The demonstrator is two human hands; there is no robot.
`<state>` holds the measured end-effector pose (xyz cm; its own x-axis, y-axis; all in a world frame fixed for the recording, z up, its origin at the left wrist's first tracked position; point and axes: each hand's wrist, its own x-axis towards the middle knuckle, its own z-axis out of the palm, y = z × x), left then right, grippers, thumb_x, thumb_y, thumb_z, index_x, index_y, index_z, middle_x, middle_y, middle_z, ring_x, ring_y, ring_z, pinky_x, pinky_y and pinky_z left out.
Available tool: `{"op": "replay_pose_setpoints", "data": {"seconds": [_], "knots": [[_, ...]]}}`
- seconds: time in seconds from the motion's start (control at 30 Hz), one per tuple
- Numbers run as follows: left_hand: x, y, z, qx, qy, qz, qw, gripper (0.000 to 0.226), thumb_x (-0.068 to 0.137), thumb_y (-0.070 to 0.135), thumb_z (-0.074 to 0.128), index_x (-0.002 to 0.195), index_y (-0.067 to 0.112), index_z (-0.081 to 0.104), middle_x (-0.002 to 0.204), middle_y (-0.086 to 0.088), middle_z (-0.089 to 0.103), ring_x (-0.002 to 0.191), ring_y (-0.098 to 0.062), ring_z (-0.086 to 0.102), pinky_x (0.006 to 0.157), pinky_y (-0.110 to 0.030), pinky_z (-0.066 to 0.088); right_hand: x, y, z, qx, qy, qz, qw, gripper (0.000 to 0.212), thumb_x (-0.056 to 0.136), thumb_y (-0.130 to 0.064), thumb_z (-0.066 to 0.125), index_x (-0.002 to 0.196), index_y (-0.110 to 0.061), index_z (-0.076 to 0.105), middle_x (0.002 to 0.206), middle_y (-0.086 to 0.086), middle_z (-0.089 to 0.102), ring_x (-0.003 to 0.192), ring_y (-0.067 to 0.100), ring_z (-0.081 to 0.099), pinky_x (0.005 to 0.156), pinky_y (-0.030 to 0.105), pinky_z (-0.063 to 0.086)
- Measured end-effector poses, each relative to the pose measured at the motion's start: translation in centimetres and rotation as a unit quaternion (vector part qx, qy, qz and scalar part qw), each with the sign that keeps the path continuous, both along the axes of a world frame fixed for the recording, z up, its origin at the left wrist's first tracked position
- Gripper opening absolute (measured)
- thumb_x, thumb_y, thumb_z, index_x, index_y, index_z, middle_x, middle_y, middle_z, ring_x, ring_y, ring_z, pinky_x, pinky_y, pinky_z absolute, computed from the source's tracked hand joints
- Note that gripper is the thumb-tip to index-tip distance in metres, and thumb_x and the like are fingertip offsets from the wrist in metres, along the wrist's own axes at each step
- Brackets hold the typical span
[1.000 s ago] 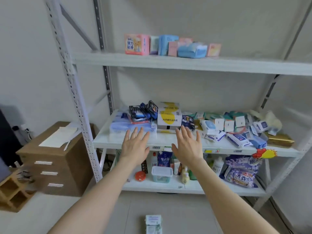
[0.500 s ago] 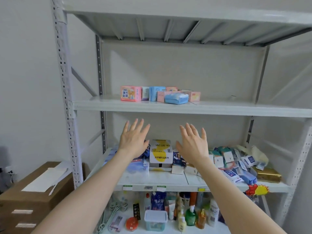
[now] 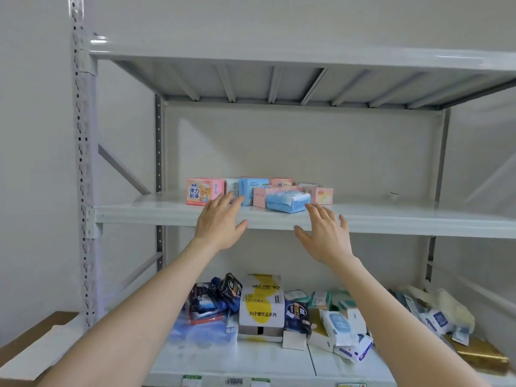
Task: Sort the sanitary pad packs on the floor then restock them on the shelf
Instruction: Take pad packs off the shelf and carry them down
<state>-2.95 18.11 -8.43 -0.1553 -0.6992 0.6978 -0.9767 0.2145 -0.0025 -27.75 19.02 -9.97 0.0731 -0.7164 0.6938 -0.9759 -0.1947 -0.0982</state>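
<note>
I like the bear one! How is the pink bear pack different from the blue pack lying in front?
The pink bear pack is boxy and stands upright at the row's left end; the blue pack looks soft and lies flat in front. Both sit on the same shelf.

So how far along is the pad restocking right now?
Done: a cluster of pink and blue pad packs sits on the white metal shelf. In hand: nothing; the left hand and right hand are open, reaching toward the cluster. Left: the floor is out of view, so remaining packs cannot be judged.
</note>
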Motion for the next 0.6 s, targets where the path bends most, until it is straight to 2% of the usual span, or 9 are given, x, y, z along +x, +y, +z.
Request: {"op": "replay_pose_setpoints", "data": {"seconds": [0.13, 0.3, 0.43, 0.53, 0.6], "knots": [[0.3, -4.4, 2.1, -0.005, 0.061, -0.024, 0.998, 0.064, 0.095, 0.046, 0.049, 0.15, 0.02, 0.028, 0.157, -0.008, 0.027, 0.144, -0.028, 0.025, 0.115, -0.04, 0.024, -0.2, -5.3, 2.3, -0.005, -0.058, 0.029, 0.998, 0.062, 0.093, -0.053, 0.042, 0.145, -0.024, 0.032, 0.151, 0.0, 0.038, 0.14, 0.022, 0.03, 0.114, 0.049, 0.022], [0.7, -11.2, 4.8, -0.014, 0.093, -0.046, 0.995, 0.064, 0.094, 0.045, 0.053, 0.148, 0.017, 0.032, 0.153, -0.008, 0.035, 0.141, -0.026, 0.032, 0.112, -0.036, 0.026, -1.0, -12.2, 5.0, 0.012, -0.133, 0.07, 0.988, 0.058, 0.09, -0.052, 0.05, 0.14, -0.025, 0.039, 0.136, 0.001, 0.052, 0.129, 0.024, 0.037, 0.099, 0.042, 0.036], [1.1, -16.2, 6.5, 0.005, 0.076, -0.049, 0.996, 0.066, 0.094, 0.047, 0.051, 0.149, 0.016, 0.032, 0.151, -0.006, 0.039, 0.138, -0.026, 0.036, 0.111, -0.035, 0.027, -2.4, -16.8, 6.6, 0.068, -0.18, 0.127, 0.973, 0.058, 0.09, -0.049, 0.055, 0.141, -0.023, 0.041, 0.133, 0.006, 0.054, 0.126, 0.026, 0.041, 0.099, 0.04, 0.034], [1.0, -19.8, 7.7, 0.025, 0.062, -0.039, 0.997, 0.067, 0.093, 0.051, 0.051, 0.149, 0.018, 0.032, 0.15, -0.007, 0.041, 0.137, -0.027, 0.037, 0.112, -0.036, 0.026, -3.7, -19.8, 7.7, 0.119, -0.22, 0.165, 0.954, 0.062, 0.089, -0.047, 0.059, 0.143, -0.021, 0.041, 0.132, 0.008, 0.055, 0.115, 0.023, 0.049, 0.088, 0.031, 0.035], [0.9, -22.0, 8.2, 0.04, 0.048, -0.026, 0.998, 0.068, 0.093, 0.054, 0.049, 0.149, 0.019, 0.032, 0.149, -0.007, 0.042, 0.137, -0.027, 0.038, 0.114, -0.038, 0.027, -4.4, -21.9, 7.9, 0.143, -0.245, 0.19, 0.94, 0.062, 0.088, -0.045, 0.062, 0.142, -0.021, 0.042, 0.132, 0.007, 0.055, 0.112, 0.019, 0.05, 0.091, 0.032, 0.04]]}}
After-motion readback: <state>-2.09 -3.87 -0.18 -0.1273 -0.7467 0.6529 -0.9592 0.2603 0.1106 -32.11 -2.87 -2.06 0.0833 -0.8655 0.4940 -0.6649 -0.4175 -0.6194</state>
